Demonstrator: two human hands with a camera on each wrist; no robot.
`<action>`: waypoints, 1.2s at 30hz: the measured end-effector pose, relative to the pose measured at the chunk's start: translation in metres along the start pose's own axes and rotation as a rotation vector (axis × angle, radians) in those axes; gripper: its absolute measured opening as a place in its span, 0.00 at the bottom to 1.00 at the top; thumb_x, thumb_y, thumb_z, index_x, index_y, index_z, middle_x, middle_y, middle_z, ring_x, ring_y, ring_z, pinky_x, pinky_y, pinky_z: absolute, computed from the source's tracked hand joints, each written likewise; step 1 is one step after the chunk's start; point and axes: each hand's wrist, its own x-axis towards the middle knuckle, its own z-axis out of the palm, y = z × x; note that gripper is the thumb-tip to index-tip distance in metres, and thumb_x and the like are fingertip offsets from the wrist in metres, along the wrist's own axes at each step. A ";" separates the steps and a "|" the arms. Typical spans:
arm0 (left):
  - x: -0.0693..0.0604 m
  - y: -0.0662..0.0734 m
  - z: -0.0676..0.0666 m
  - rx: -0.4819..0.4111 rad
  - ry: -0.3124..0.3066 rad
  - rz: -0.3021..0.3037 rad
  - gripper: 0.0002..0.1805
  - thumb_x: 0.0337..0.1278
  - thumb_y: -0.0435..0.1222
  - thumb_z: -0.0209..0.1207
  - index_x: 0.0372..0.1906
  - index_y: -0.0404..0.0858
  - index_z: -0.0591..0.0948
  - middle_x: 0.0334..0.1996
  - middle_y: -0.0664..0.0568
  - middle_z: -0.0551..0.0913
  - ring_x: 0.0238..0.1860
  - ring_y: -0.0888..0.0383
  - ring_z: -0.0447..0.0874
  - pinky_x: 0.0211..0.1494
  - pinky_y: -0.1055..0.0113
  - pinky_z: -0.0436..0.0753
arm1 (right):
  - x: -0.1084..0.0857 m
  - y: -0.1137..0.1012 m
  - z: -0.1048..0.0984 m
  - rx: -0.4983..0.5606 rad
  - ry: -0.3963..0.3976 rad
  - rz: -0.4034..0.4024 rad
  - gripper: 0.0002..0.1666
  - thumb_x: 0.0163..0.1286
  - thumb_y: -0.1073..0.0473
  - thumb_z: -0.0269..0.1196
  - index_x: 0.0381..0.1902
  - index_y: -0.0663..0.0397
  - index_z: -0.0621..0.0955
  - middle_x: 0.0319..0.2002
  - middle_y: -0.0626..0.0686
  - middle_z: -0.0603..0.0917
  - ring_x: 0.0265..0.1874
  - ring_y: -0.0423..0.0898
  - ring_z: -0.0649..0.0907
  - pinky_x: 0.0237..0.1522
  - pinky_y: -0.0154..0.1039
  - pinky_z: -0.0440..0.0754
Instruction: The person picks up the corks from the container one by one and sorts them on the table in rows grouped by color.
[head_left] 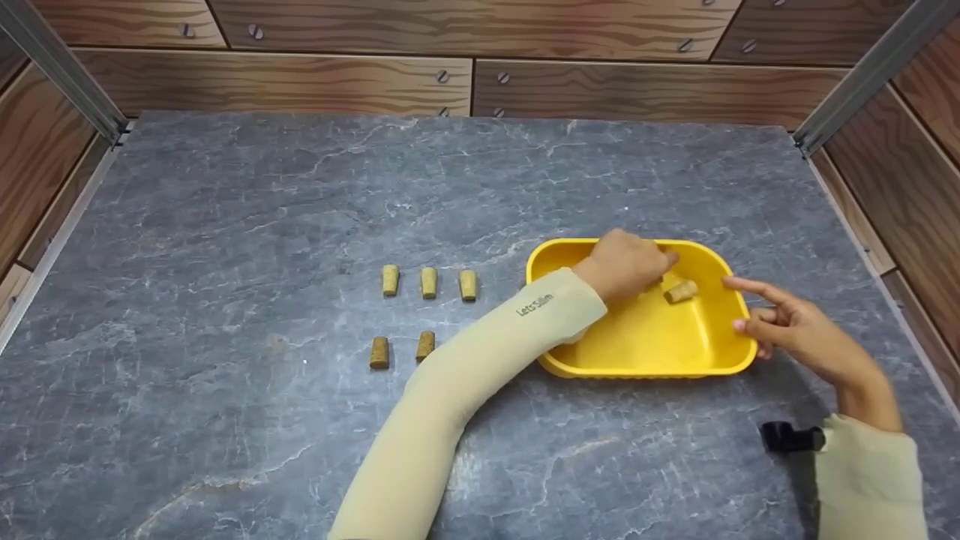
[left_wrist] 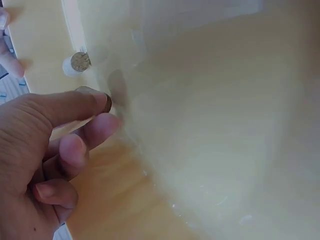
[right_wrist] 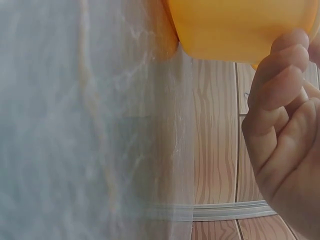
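Reaching into a yellow plastic tub (head_left: 645, 373), my left hand (head_left: 626, 262) pinches a tapered cork (left_wrist: 108, 103) between thumb and fingers, as the left wrist view shows. Another cork (head_left: 681, 292) lies in the tub beside that hand. My right hand (head_left: 799, 334) holds the tub's right rim, thumb and index finger at the edge and the other fingers curled by the outer wall. To the tub's left stand light corks in a row, among them this cork (head_left: 428, 283). Nearer me are two darker corks, one at the left (head_left: 379, 352) and one close to my sleeve (head_left: 425, 346).
The grey marbled tabletop (head_left: 225, 225) meets wood-patterned walls (head_left: 285, 82) at the back and sides. Metal posts (head_left: 855, 75) stand in the far corners. A black object (head_left: 787, 436) shows at my right cuff. My left forearm covers part of the table by the dark corks.
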 end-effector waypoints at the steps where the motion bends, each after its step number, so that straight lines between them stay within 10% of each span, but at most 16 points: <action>1: 0.000 0.000 0.000 -0.012 -0.001 0.001 0.14 0.75 0.40 0.42 0.57 0.51 0.73 0.34 0.58 0.81 0.27 0.62 0.72 0.35 0.67 0.82 | 0.000 0.000 0.000 -0.006 0.001 0.001 0.32 0.71 0.69 0.55 0.71 0.50 0.64 0.19 0.43 0.76 0.17 0.38 0.74 0.21 0.40 0.72; 15: -0.008 -0.001 -0.010 -0.009 -0.022 -0.001 0.15 0.75 0.41 0.40 0.56 0.49 0.74 0.33 0.58 0.79 0.25 0.61 0.68 0.27 0.69 0.73 | 0.004 0.002 0.004 -0.017 -0.002 0.015 0.32 0.72 0.65 0.56 0.72 0.54 0.62 0.19 0.42 0.74 0.18 0.38 0.73 0.22 0.40 0.73; 27: -0.019 0.008 -0.062 -0.029 -0.034 -0.004 0.20 0.75 0.48 0.37 0.63 0.51 0.70 0.22 0.59 0.66 0.19 0.62 0.60 0.20 0.71 0.64 | -0.002 0.000 0.000 -0.038 0.007 0.026 0.32 0.72 0.64 0.55 0.72 0.52 0.62 0.19 0.41 0.73 0.18 0.38 0.73 0.23 0.39 0.74; 36: -0.060 0.001 -0.073 -0.161 0.079 0.013 0.20 0.74 0.51 0.41 0.61 0.50 0.72 0.20 0.59 0.69 0.17 0.62 0.59 0.19 0.71 0.60 | -0.001 0.000 -0.001 -0.039 0.007 0.024 0.32 0.72 0.63 0.56 0.72 0.53 0.62 0.18 0.41 0.72 0.18 0.38 0.72 0.23 0.39 0.73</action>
